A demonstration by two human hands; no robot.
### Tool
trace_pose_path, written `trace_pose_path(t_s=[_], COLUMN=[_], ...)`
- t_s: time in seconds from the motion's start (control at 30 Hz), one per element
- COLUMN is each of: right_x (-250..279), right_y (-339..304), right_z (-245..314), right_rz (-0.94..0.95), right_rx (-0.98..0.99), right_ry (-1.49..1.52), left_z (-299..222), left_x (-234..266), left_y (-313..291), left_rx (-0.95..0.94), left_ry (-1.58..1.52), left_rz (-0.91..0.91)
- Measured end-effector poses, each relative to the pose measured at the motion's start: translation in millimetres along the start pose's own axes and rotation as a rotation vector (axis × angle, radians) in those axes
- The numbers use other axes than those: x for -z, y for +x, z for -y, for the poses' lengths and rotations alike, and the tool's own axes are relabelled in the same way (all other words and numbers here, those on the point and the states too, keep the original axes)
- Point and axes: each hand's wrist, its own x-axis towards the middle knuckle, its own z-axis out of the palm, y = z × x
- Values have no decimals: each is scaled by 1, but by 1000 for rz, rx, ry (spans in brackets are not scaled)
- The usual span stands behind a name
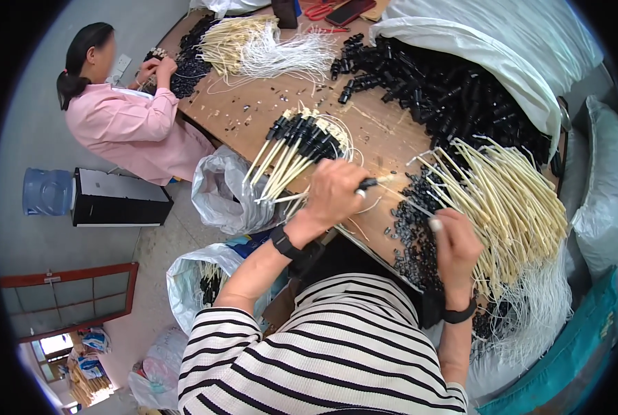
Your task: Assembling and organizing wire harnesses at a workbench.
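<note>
My left hand [335,188] is closed round a small black plastic fitting [368,183] with a pale tip, above the table's front edge. Out to the right, my right hand [459,242] pinches a thin pale strand [412,203], which runs toward the fitting. Whether the two are joined I cannot tell. Beneath and between my hands lies a heap of small black parts [414,243]. Just beyond my left hand rests a bundle of cream tubes with black fittings [302,142]. A large bundle of cream tubes with white cords [513,207] lies beside my right hand.
Loose black fittings [433,86] spill from a white sack [475,38] at the back right. Another tube bundle [236,41], a phone [350,12] and red-handled scissors [319,10] lie far back. A co-worker [125,114] sits at left. Open sacks [219,197] stand below the table.
</note>
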Motion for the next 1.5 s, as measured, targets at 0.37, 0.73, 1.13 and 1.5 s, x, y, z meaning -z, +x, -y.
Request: trace_pose_path(t_s=[0.37, 0.73, 1.13, 1.5], right_x=[-70, -197, -256, -137], right_y=[14, 51, 77, 47], right_z=[12, 37, 33, 36], right_rz=[516, 660, 546, 494], right_rx=[-92, -651, -387, -240], right_ry=[139, 346, 200, 135], left_z=[108, 181, 212, 158], left_x=[33, 58, 63, -33], left_y=[3, -22, -26, 186], left_rx=[303, 613, 455, 298], left_ry=[282, -353, -115, -191], left_rz=[-287, -5, -43, 65])
